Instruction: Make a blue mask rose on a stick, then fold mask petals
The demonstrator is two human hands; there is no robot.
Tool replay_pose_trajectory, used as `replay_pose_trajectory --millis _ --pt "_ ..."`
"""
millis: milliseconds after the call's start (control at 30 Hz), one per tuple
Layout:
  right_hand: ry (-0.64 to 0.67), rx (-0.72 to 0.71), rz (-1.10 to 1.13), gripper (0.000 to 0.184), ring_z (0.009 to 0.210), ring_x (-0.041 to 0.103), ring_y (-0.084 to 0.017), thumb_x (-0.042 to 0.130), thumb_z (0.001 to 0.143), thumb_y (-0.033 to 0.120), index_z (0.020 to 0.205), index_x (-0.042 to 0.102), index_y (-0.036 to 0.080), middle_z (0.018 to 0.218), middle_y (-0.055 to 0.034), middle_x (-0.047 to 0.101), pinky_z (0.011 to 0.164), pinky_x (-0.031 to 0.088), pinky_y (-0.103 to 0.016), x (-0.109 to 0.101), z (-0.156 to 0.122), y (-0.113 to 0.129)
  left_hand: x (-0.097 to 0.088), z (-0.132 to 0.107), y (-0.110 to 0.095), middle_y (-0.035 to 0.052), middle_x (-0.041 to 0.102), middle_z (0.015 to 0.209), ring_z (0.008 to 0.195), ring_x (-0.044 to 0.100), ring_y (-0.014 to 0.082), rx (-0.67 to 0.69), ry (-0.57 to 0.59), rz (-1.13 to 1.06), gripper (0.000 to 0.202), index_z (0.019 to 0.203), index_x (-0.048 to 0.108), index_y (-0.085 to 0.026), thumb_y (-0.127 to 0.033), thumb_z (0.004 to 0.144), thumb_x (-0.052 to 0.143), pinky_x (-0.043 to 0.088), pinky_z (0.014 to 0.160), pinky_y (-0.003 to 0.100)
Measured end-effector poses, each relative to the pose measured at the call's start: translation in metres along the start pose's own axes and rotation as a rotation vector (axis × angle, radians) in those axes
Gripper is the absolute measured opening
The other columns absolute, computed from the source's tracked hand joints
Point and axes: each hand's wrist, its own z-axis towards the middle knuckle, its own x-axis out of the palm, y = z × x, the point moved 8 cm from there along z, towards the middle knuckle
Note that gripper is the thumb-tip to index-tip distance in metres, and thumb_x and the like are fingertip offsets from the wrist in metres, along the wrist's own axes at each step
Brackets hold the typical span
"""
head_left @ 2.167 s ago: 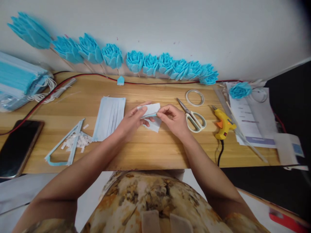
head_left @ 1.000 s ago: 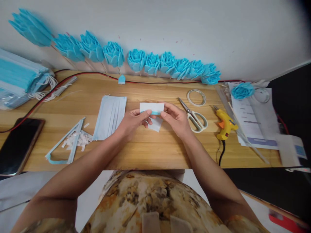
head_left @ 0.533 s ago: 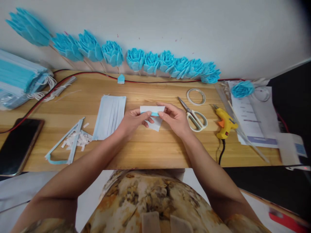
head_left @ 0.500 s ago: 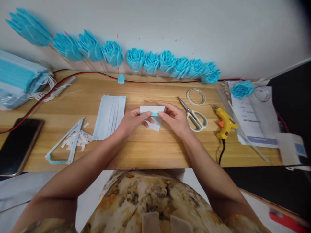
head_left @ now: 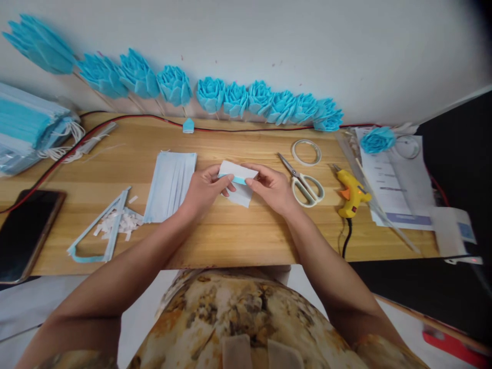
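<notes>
Between my two hands is a piece of mask fabric (head_left: pixel 239 169), white with a blue folded edge along its middle and a pale flap hanging below. My left hand (head_left: pixel 209 189) pinches its left end between thumb and fingers. At the right end, my right hand (head_left: pixel 272 187) grips it the same way, thumb on the blue fold. Left of my hands lies a flat pale-blue face mask (head_left: pixel 171 185). To the right are scissors (head_left: pixel 305 185) with white handles and a roll of tape (head_left: pixel 306 152).
Blue fabric flowers (head_left: pixel 211 94) on sticks lean along the wall. A yellow glue gun (head_left: pixel 351 192) and papers (head_left: pixel 402 179) lie right. At left are a phone (head_left: pixel 28 230), stacked masks (head_left: pixel 31 123), white scraps (head_left: pixel 123 221) and a red-black cable (head_left: pixel 142 116).
The fabric piece has tilted, its right side now lower, with both hands still pinching its ends. The whole view has shifted slightly.
</notes>
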Motion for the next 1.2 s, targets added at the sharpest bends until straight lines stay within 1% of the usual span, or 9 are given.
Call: replay_pose_trajectory --millis 67,133,267,400,533,600,767,1033,1200 --pt "-0.024 -0.021 -0.024 0.042 0.071 0.054 -0.015 0.068 0.084 0.038 0.122 0.073 0.022 0.082 -0.0004 0.065 0.066 0.047 -0.029 -0.002 0.003 -0.001 -0.006 0.004 -0.001 0.0016 0.070 0.067 0.060 0.062 0.0135 0.026 -0.042 -0.010 0.029 0.099 0.074 -0.015 -0.033 0.077 0.077 0.050 0.056 0.026" --pt "-0.082 -0.021 -0.070 0.041 0.074 0.056 -0.015 0.065 0.084 0.035 0.123 0.072 0.022 0.086 -0.0010 0.066 0.068 0.048 -0.029 -0.008 0.006 -0.005 -0.016 0.006 -0.003 0.0027 0.073 0.077 0.064 0.063 0.0138 0.072 -0.117 -0.016 0.037 0.110 0.072 -0.015 -0.032 0.077 0.076 0.050 0.058 0.026" --pt "-0.188 0.046 -0.332 0.043 0.072 0.059 -0.018 0.065 0.083 0.026 0.125 0.071 0.024 0.085 -0.0016 0.070 0.071 0.049 -0.033 -0.019 0.011 -0.014 -0.026 0.006 -0.011 0.0074 0.077 0.103 0.085 0.068 0.0162 0.211 -0.211 0.111 0.035 0.118 0.070 -0.017 -0.030 0.085 0.069 0.055 0.076 0.029" --pt "-0.192 0.031 -0.520 0.045 0.075 0.062 -0.021 0.066 0.082 0.023 0.127 0.070 0.026 0.086 -0.0027 0.073 0.076 0.052 -0.038 -0.018 0.012 -0.013 -0.011 0.003 -0.017 0.0096 0.076 0.117 0.110 0.068 0.0226 0.345 -0.097 0.433 0.028 0.113 0.073 -0.018 -0.028 0.093 0.057 0.051 0.101 0.038" --pt "-0.185 0.026 -0.566 0.047 0.076 0.064 -0.022 0.064 0.083 0.023 0.130 0.069 0.025 0.085 -0.0030 0.073 0.076 0.052 -0.038 -0.017 0.012 -0.013 0.017 0.000 -0.012 0.0097 0.072 0.128 0.122 0.065 0.0265 0.461 0.129 0.736 0.036 0.122 0.072 -0.020 -0.022 0.095 0.048 0.046 0.109 0.046" --pt "-0.192 0.015 -0.569 0.047 0.075 0.064 -0.022 0.064 0.083 0.023 0.129 0.069 0.026 0.083 -0.0021 0.073 0.076 0.052 -0.037 -0.017 0.012 -0.013 0.024 -0.001 -0.009 0.0096 0.071 0.131 0.125 0.063 0.0274 0.498 0.189 0.823 0.039 0.125 0.070 -0.020 -0.021 0.095 0.046 0.044 0.112 0.049" --pt "-0.214 0.017 -0.574 0.045 0.076 0.064 -0.022 0.063 0.083 0.022 0.128 0.070 0.025 0.085 -0.0028 0.074 0.076 0.052 -0.037 -0.017 0.012 -0.013 0.031 -0.004 -0.009 0.0118 0.070 0.133 0.128 0.062 0.0286 0.575 0.219 0.902 0.038 0.125 0.070 -0.018 -0.022 0.096 0.045 0.040 0.115 0.052" --pt "-0.198 0.025 -0.597 0.048 0.077 0.065 -0.023 0.062 0.084 0.020 0.132 0.068 0.025 0.086 -0.0030 0.074 0.078 0.053 -0.037 -0.015 0.012 -0.013 0.040 -0.005 -0.001 0.0140 0.063 0.143 0.139 0.052 0.0303 0.520 0.275 1.007 0.039 0.132 0.066 -0.019 -0.024 0.100 0.045 0.029 0.121 0.054" --pt "-0.143 0.019 -0.639 0.050 0.082 0.067 -0.024 0.061 0.084 0.015 0.133 0.067 0.024 0.092 -0.0050 0.075 0.081 0.053 -0.037 -0.010 0.010 -0.006 0.045 -0.005 0.004 0.0150 0.060 0.146 0.140 0.051 0.0320 0.521 0.296 1.150 0.040 0.136 0.063 -0.017 -0.022 0.100 0.046 0.029 0.120 0.055"
